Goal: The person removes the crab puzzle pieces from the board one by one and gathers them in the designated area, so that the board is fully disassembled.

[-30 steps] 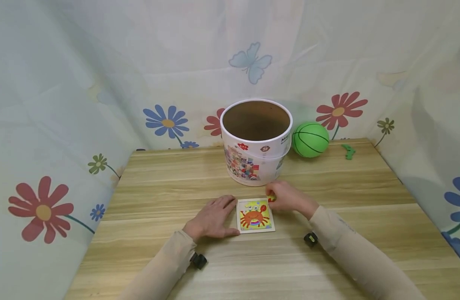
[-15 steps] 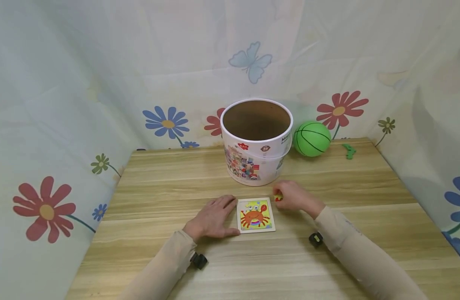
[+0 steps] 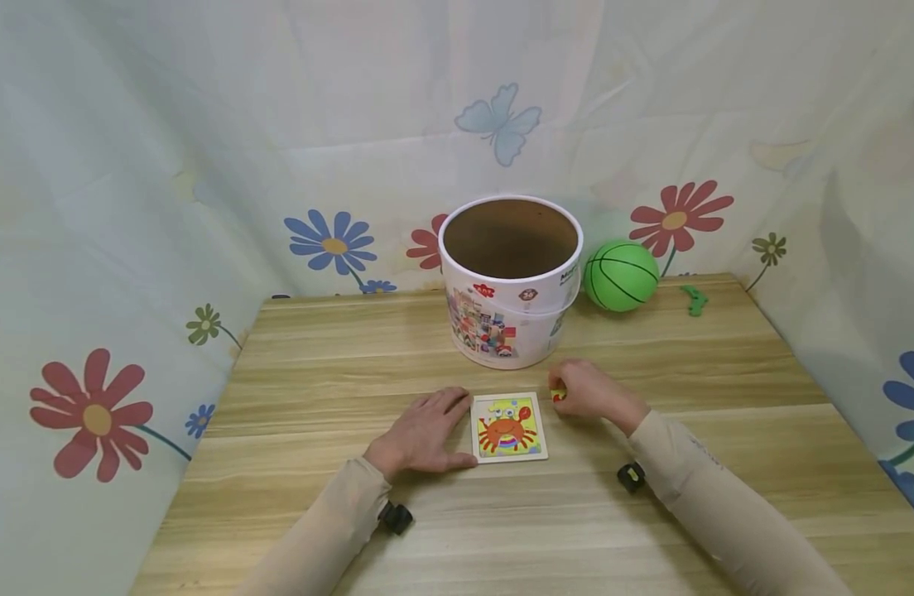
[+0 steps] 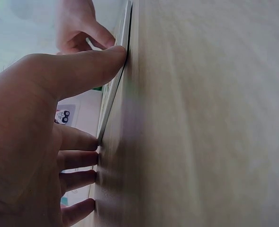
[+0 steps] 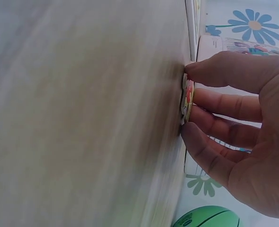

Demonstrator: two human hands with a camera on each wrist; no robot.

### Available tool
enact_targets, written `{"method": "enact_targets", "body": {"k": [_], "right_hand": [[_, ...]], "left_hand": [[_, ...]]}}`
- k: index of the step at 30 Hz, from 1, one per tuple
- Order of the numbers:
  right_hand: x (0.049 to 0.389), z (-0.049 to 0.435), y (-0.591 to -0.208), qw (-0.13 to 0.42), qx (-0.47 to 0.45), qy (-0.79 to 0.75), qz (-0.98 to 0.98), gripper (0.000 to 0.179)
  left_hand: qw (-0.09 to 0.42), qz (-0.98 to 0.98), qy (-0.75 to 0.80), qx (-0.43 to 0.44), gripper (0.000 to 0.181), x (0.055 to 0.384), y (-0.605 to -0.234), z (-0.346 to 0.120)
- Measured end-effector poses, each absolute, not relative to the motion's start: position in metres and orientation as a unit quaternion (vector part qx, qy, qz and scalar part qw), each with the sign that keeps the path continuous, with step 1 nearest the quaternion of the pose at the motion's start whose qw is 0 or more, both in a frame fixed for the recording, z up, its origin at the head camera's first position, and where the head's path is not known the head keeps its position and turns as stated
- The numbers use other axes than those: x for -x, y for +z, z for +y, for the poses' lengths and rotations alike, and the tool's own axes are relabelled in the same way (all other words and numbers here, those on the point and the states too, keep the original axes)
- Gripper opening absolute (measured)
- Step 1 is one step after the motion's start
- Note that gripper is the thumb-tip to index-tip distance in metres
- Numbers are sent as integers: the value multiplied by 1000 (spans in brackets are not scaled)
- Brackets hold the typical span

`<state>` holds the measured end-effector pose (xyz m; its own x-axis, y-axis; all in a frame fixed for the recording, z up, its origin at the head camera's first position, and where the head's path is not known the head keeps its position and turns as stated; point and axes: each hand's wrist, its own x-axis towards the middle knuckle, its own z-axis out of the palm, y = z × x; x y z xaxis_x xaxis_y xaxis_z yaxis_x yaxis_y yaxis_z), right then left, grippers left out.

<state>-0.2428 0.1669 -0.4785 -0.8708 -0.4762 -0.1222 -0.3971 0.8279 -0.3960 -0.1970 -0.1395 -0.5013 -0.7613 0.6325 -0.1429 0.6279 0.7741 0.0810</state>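
Observation:
A square wooden jigsaw puzzle (image 3: 507, 434) with an orange crab on yellow lies flat on the table in the head view. My left hand (image 3: 425, 432) rests at its left side. The thumb presses the near left corner and the index finger touches the far left corner; the other fingertips meet the tabletop, as the left wrist view shows. Just right of the board, my right hand (image 3: 593, 393) pinches a small yellow and red puzzle piece (image 5: 188, 98) between thumb and fingers, low at the table surface. The fingers partly cover that piece.
Behind the board stands a white printed bucket (image 3: 494, 323) with a thin handle. A green ball (image 3: 621, 276) sits to its right, and a small green piece (image 3: 695, 300) lies farther right. Flower-printed cloth (image 3: 375, 149) surrounds the wooden table (image 3: 338, 356).
My right hand has slid a little to the right with the puzzle piece, from the board's far right corner to a small distance away. The left hand and board have stayed in place.

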Motion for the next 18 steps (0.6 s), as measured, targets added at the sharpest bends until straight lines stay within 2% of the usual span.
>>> {"method": "enact_targets", "body": {"k": [10, 18], "right_hand": [[246, 168, -479, 105, 243, -169, 949, 13], [245, 169, -476, 114, 243, -168, 949, 16]], "left_hand": [[83, 939, 19, -332, 100, 198, -501, -139], [86, 939, 21, -333, 100, 196, -501, -139]]}}
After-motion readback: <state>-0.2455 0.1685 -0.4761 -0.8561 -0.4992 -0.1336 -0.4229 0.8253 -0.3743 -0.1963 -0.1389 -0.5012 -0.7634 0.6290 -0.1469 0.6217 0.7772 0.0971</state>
